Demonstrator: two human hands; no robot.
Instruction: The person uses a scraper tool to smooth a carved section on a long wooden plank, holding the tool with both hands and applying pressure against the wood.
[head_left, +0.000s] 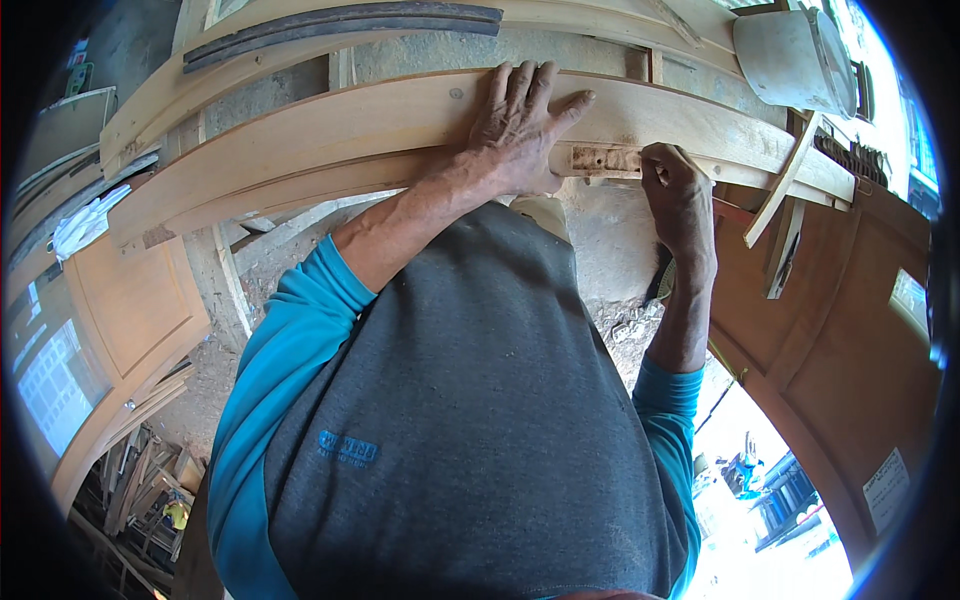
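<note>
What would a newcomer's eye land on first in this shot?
Probably the long pale board across the upper middle, with the left hand spread on it and the right hand curled beside a rough brown patch. Below, the dark shirt with teal sleeves fills the centre. A whitish bucket sits upper right.

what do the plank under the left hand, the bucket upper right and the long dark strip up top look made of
Plank: wood, seemingly unvarnished, given its pale tan face and knot. Bucket: probably plastic, dull and whitish, judging by its smooth wall. Dark strip: unclear; its matte grey, grooved face could be painted wood, rubber or metal.
</note>
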